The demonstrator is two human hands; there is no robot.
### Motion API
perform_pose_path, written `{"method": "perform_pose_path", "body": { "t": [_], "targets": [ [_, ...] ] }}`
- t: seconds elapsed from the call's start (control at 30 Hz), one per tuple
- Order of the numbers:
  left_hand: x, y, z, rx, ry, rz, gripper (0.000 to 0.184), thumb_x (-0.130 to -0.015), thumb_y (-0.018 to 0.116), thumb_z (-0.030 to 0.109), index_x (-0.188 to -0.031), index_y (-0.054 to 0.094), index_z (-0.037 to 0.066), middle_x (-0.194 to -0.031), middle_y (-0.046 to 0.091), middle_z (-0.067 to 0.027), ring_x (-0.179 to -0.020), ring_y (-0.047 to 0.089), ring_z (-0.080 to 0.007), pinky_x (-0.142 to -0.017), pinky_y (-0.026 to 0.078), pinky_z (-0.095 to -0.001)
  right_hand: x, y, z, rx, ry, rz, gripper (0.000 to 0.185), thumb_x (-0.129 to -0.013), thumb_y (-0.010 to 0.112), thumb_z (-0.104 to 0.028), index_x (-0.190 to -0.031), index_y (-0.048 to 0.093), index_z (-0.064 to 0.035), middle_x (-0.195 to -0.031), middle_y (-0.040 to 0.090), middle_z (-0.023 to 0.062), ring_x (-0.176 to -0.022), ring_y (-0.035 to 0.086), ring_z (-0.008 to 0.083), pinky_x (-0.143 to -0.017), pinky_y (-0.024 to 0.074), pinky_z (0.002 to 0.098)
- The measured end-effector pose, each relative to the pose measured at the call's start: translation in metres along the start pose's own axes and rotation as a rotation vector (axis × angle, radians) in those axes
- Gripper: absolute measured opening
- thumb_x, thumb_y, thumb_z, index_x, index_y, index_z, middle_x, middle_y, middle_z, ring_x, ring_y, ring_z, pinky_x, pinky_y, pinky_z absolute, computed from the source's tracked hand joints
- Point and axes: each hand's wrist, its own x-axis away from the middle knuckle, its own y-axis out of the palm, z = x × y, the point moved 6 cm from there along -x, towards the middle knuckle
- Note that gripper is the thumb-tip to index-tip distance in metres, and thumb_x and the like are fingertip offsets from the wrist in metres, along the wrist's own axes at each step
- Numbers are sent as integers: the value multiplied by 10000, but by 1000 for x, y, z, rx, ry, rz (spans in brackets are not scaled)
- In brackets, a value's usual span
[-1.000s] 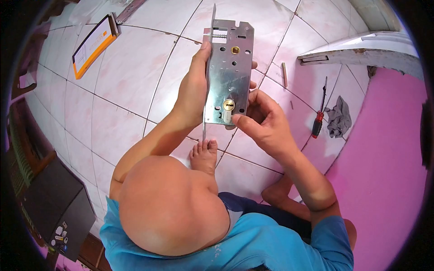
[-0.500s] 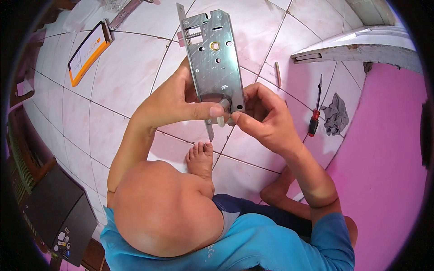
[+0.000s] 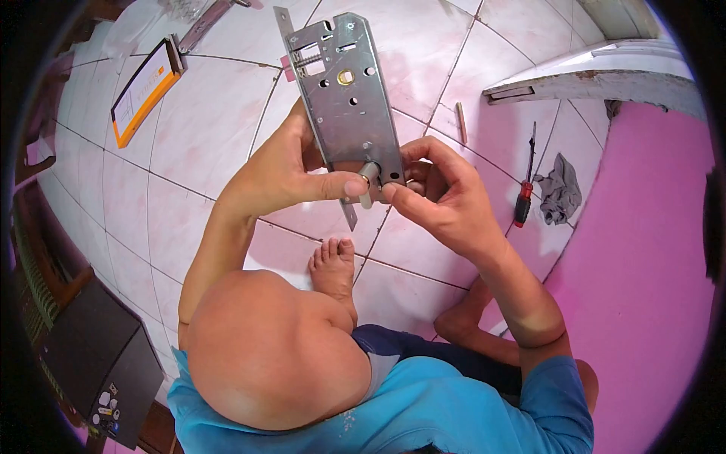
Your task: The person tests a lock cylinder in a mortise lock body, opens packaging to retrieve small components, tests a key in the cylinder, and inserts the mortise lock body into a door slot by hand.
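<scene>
A grey metal mortise lock is held up above the tiled floor, its long faceplate along the left edge. My left hand is closed round the lower left of its case. The left thumb presses on a lock cylinder, which sticks out through the lower part of the case. At the lower right corner, my right hand grips the case between thumb and bent fingers. Its rear fingertips are partly hidden behind the lock. Whether the right fingers also pinch a small part there, I cannot tell.
On the right lie a red-and-black screwdriver, a crumpled grey cloth and a thin stick. A door edge juts in above them. To the left are an orange-and-white box and a black surface bearing small parts.
The lock has shifted slightly left and tilts a little more, with both hands still on it. The cylinder's visible end has moved slightly left with the case.
</scene>
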Motion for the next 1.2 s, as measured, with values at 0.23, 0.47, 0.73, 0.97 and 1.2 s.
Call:
{"method": "perform_pose_path", "body": {
  "t": [0.23, 0.47, 0.73, 0.97, 1.2],
  "targets": [
    [2, 4, 6, -21, 18, 36, 1104, -709, 940, 267, -1531, 242, 30, -1334, 567, -168, -1236, 600, -273, -1071, 473, -421, 0, 2, 0, -2, 39, -9, 274, -909, 705, -19, -1139, 561, 20, -1062, 652, 88, -980, 664, 129, -848, 571, 283],
    [0, 3, 0, -10, -10, 53, 1067, -734, 922, 271, -1519, 246, 16, -1308, 577, -172, -1233, 592, -270, -1039, 499, -415, -2, -1, 4, 20, -58, 2, 263, -907, 704, -27, -1130, 570, 15, -1062, 654, 86, -979, 670, 137, -855, 573, 297],
    [-8, 9, 0, -87, -69, 124, 931, -781, 879, 356, -1432, 349, -45, -1265, 602, -189, -1193, 605, -258, -1008, 500, -378, -7, -8, 14, -92, 117, -5, 256, -901, 691, -22, -1120, 575, 42, -1007, 668, 96, -885, 687, 150, -800, 582, 297],
    [-11, 8, -11, -45, -115, 138, 911, -793, 866, 380, -1409, 378, -79, -1243, 619, -216, -1186, 613, -269, -1012, 492, -364, -12, -11, 14, -76, 210, -9, 226, -911, 692, -34, -1095, 591, 50, -962, 697, 119, -816, 710, 176, -728, 591, 306],
    [-12, 6, -16, -104, -170, 159, 960, -759, 874, 436, -1379, 395, -119, -1242, 612, -256, -1193, 610, -292, -1029, 476, -370, -15, -13, 19, -90, 263, -61, 226, -904, 721, -56, -1076, 603, 32, -920, 714, 114, -778, 723, 181, -726, 588, 295]
  ]
}}
